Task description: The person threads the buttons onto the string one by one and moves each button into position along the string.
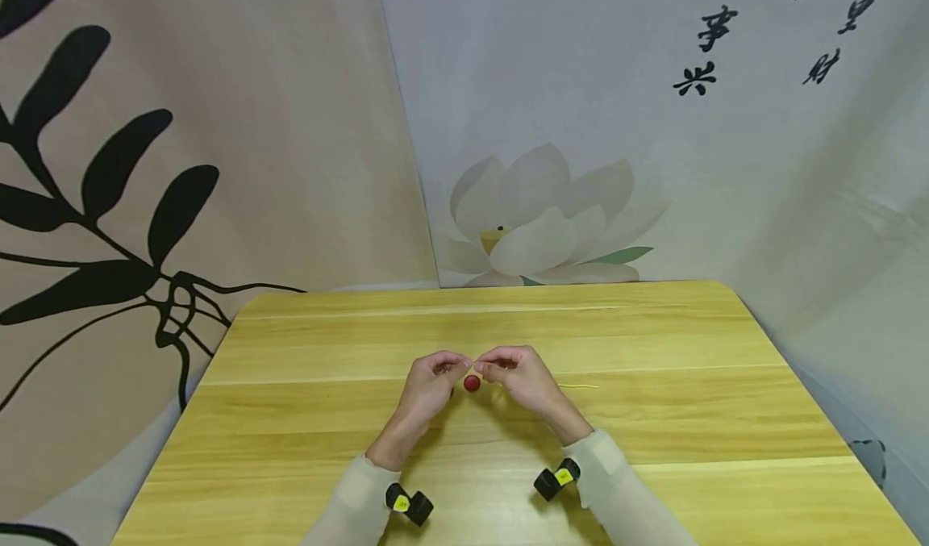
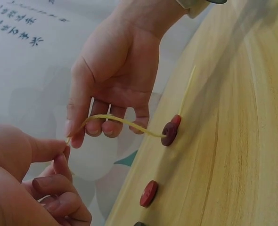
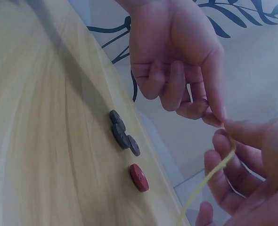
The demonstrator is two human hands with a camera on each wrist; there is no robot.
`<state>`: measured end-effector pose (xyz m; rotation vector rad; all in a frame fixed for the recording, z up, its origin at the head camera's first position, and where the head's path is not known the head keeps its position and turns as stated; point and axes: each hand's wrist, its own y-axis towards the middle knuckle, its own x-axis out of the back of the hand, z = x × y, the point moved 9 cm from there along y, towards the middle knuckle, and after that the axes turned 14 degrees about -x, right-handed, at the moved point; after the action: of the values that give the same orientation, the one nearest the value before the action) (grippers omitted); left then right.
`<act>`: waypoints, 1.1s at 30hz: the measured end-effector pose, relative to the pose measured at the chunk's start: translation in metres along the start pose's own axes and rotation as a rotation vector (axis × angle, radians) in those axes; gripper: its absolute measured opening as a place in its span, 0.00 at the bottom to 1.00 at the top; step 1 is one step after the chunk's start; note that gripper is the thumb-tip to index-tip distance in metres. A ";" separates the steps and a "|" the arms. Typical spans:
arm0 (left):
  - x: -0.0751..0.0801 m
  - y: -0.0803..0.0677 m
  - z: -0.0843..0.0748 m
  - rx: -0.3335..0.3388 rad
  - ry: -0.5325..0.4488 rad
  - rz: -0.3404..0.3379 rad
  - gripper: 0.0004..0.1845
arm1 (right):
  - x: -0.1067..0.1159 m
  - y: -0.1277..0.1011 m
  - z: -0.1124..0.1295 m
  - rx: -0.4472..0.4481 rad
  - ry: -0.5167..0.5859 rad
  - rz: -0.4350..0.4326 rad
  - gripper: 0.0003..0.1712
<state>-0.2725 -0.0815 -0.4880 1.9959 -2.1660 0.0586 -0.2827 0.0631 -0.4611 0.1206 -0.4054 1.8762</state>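
Note:
My left hand [image 1: 427, 386] and right hand [image 1: 528, 380] meet fingertip to fingertip above the table. Between thumb and index finger, each pinches the end of a thin yellow string [image 2: 129, 123]. From there the string droops to a dark red button [image 2: 168, 134], passing into it. A brighter red button [image 2: 176, 120] sits against that one, and the string's tail runs on along the tabletop. The exact tip of the string is hidden by the fingers. Below the hands lies a loose red button [image 3: 139, 178], apart from the string.
Three dark buttons [image 3: 120, 136] lie in a touching cluster near the red one. The wooden table [image 1: 290, 449] has a far edge beyond the hands. Behind it hangs a printed cloth backdrop [image 1: 305, 127]. Each sleeve carries a small black camera [image 1: 557, 479].

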 end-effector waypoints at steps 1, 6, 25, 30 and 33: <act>0.000 0.000 0.000 0.001 0.000 0.002 0.11 | 0.000 -0.003 0.004 -0.003 -0.002 -0.001 0.10; 0.001 0.000 0.000 0.010 0.000 0.002 0.11 | 0.004 -0.015 0.018 -0.001 0.000 -0.018 0.09; 0.021 0.004 0.006 0.027 0.166 0.049 0.09 | 0.020 -0.014 0.012 -0.019 -0.005 -0.033 0.09; 0.013 0.005 0.009 0.024 0.234 0.141 0.10 | 0.022 -0.008 0.001 -0.056 0.034 -0.015 0.09; 0.008 0.006 0.009 0.021 0.293 0.190 0.13 | 0.023 0.004 -0.017 -0.073 0.058 -0.010 0.09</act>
<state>-0.2801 -0.0905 -0.4952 1.6632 -2.1591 0.3776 -0.2922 0.0887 -0.4708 0.0196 -0.4322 1.8479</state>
